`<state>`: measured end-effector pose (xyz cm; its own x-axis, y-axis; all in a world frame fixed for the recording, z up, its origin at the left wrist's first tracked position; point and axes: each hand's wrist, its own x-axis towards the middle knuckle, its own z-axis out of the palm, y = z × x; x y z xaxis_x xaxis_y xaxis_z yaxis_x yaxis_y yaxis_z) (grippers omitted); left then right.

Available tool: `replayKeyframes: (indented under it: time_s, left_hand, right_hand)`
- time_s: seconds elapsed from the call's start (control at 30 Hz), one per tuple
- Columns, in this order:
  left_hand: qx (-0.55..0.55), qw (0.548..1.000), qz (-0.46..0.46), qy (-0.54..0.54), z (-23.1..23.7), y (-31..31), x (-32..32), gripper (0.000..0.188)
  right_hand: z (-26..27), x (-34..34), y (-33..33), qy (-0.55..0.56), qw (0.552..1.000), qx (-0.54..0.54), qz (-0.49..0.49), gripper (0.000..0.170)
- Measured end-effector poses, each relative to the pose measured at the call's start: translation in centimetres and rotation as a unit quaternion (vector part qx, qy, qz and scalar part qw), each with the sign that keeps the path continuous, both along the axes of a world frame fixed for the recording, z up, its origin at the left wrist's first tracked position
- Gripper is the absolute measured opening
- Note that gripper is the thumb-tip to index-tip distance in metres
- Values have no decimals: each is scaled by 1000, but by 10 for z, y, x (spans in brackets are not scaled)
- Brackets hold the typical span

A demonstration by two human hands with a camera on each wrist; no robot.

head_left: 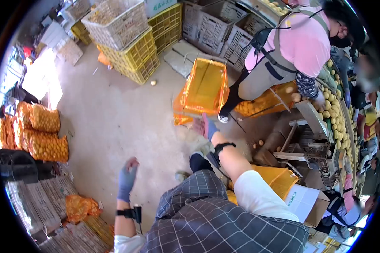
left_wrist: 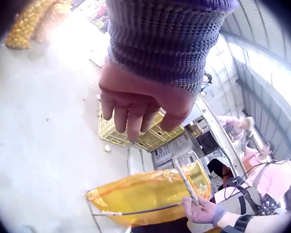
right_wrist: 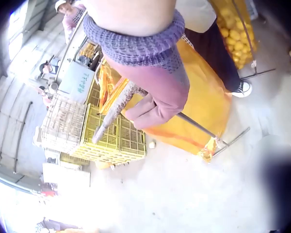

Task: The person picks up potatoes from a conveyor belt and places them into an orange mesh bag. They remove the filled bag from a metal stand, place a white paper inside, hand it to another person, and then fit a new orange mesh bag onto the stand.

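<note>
Right hand [head_left: 204,126] was at the near end of the orange mesh bag [head_left: 204,86], fingers curled around the wrapped bar [right_wrist: 111,116] of the metal frame; how tight the grip was, cannot tell. The bag hung open on that frame, upper middle of the head view, standing on the concrete floor [head_left: 109,114], just beside the leg of a person in pink [head_left: 299,42]. Left hand [head_left: 128,179] was well apart from the bag, over the floor, fingers loosely bent, thumb apart from them in the left wrist view, holding nothing. Both wrists had black straps, purple-grey knit at the cuffs. The person in pink leaned over the sorting table [head_left: 344,122], which was covered with round yellowish produce; a filled mesh bag [head_left: 261,105] stood by that person's legs. Yellow crates [head_left: 133,59] were stacked beyond the orange bag, a pale crate [head_left: 116,25] on top, one loose piece of produce [head_left: 153,83] on the floor near them. Grey crates [head_left: 217,29] stood at the back. Stacked full bags [head_left: 44,130] at the left, flattened cardboard [head_left: 42,202] below them with a crumpled orange bag [head_left: 82,208] on it. White carton [head_left: 302,200] lower right.
</note>
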<state>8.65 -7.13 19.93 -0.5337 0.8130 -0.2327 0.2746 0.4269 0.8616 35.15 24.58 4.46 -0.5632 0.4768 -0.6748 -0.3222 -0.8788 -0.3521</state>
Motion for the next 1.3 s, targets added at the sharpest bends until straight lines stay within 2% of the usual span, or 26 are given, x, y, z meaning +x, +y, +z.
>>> replayKeyframes:
  time_s: [0.07, 0.13, 0.2, 0.23, 0.37, 0.4, 0.43, 0.47, 0.53, 0.57, 0.6, 0.63, 0.7, 0.83, 0.93, 0.97, 1.0, 1.03, 1.07, 1.1, 1.13, 1.17, 1.2, 1.23, 1.27, 1.3]
  left_hand:
    - [-49, 996, -14, -67, -9, 8, 19, 27]
    - [-32, 989, 2, -143, -41, 26, 31, 28]
    - [-96, 962, 28, -255, -14, 78, 56, 29]
    - [-99, 938, 21, -331, -18, 101, 65, 29]
    - [-121, 807, 8, -578, -54, 197, 103, 35]
    - [-138, 783, 31, -606, -52, 224, 114, 38]
    - [-156, 758, 55, -631, -50, 250, 125, 41]
    - [-176, 731, 82, -654, -48, 271, 136, 43]
    - [-155, 710, 96, -680, -64, 299, 151, 44]
    - [-147, 697, 102, -695, -93, 305, 153, 43]
    - [-137, 681, 111, -710, -114, 306, 155, 42]
    - [-114, 713, 98, -685, -122, 304, 158, 43]
    - [-126, 735, 121, -655, -124, 303, 159, 43]
    - [-127, 790, 53, -598, -137, 306, 142, 42]
    - [-101, 799, 12, -592, -151, 334, 139, 41]
    - [-124, 796, 76, -587, -157, 354, 138, 37]
    - [-110, 820, 42, -561, -131, 369, 141, 30]
    - [-75, 855, -38, -511, -229, 392, 100, 25]
    - [-104, 829, 6, -550, -161, 407, 115, 24]
    - [-116, 844, 2, -524, -191, 425, 83, 25]
    - [-129, 819, -16, -559, -177, 438, 70, 24]
    - [-150, 842, 25, -518, -147, 447, 65, 23]
    - [-134, 695, -138, -693, -200, 465, 16, 22]
    - [-173, 808, -9, -564, -181, 463, 8, 24]
    - [-191, 862, 107, -457, -139, 460, 28, 25]
    - [-202, 862, 93, -455, -125, 452, 22, 23]
  right_hand:
    - [7, 4, -10, -49, 999, 13, 3, 49]
    - [6, 26, -20, 104, 994, -16, -30, 30]
    - [16, 63, -34, 131, 988, 2, -76, 18]
    - [-13, 89, -41, 94, 992, 1, -83, 17]
    - [4, 214, -88, -289, 955, 48, 40, 11]
    - [14, 243, -101, -317, 948, 12, 13, 12]
    - [-29, 295, -119, -247, 968, -36, 6, 13]
    - [-50, 335, -140, -252, 956, -124, -81, 12]
    - [-8, 364, -170, -370, 897, -152, -188, 10]
    - [-40, 397, -197, -285, 908, -149, -269, 10]
    - [-72, 420, -226, -330, 896, -92, -284, 10]
    - [14, 382, -208, -360, 865, -161, -311, 11]
    - [51, 359, -213, -292, 856, -181, -387, 15]
    - [10, 351, -261, -105, 905, -148, -385, 19]
    - [-72, 351, -305, -93, 935, -63, -336, 19]
    - [-101, 351, -321, -93, 941, -24, -325, 20]
    - [-84, 350, -319, -60, 928, -103, -354, 20]
    - [-76, 350, -321, -116, 952, 72, -273, 22]
    - [-54, 349, -310, -164, 934, 13, -316, 22]
    - [-22, 344, -295, -213, 907, -46, -361, 23]
    - [10, 339, -280, -258, 872, -100, -404, 24]
    - [52, 328, -256, -293, 827, -169, -450, 25]
    - [67, 327, -248, -282, 828, -161, -458, 25]
    - [77, 328, -246, -272, 840, -150, -446, 22]
    - [80, 328, -247, -260, 852, -135, -433, 21]
    - [75, 328, -254, -217, 862, -126, -440, 22]
